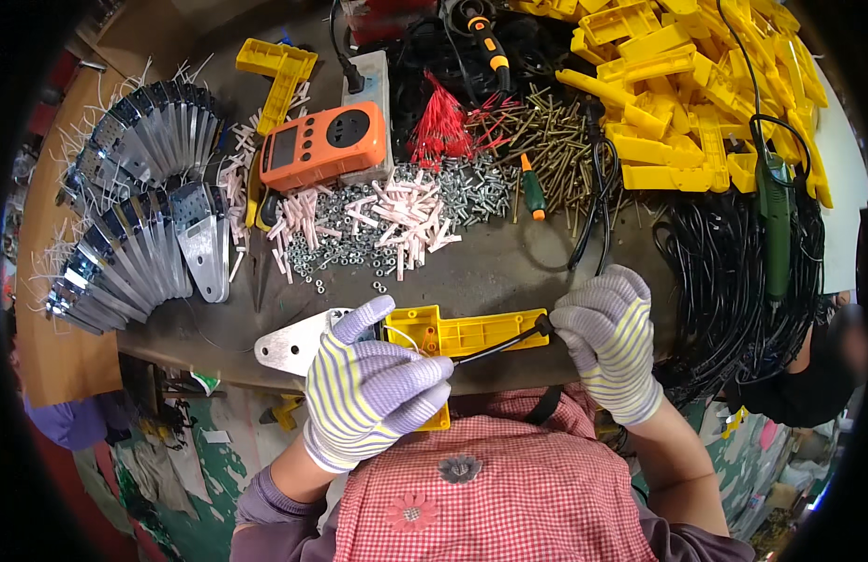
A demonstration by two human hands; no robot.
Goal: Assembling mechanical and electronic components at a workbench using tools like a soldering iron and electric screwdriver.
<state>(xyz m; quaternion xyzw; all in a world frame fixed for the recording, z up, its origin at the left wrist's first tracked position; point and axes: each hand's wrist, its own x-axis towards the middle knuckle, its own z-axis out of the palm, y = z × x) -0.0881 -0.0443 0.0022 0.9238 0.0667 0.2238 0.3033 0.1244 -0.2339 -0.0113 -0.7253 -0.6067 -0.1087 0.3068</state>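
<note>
A yellow plastic housing half point(485, 332), shaped like a pistol grip, lies near the table's front edge. A pale metal blade plate point(291, 346) with holes sticks out to its left. Over the housing, my left hand point(373, 389), in a striped glove, closes its fingers on one end of a black cable point(497, 349). My right hand point(607, 342), gloved alike, pinches that cable near a thicker black sleeve at the end of the housing's handle. A white wire point(403, 335) curves inside the housing. My left hand hides part of the housing and plate.
An orange meter with a socket point(323, 145) stands behind. Around it lie white-pink sleeves point(410, 215), nuts, screws point(537, 122) and red wire pieces point(441, 122). Metal plates point(125, 248) fan out left; yellow housings point(687, 94) and black cables point(734, 281) pile right, beside a green screwdriver point(776, 234).
</note>
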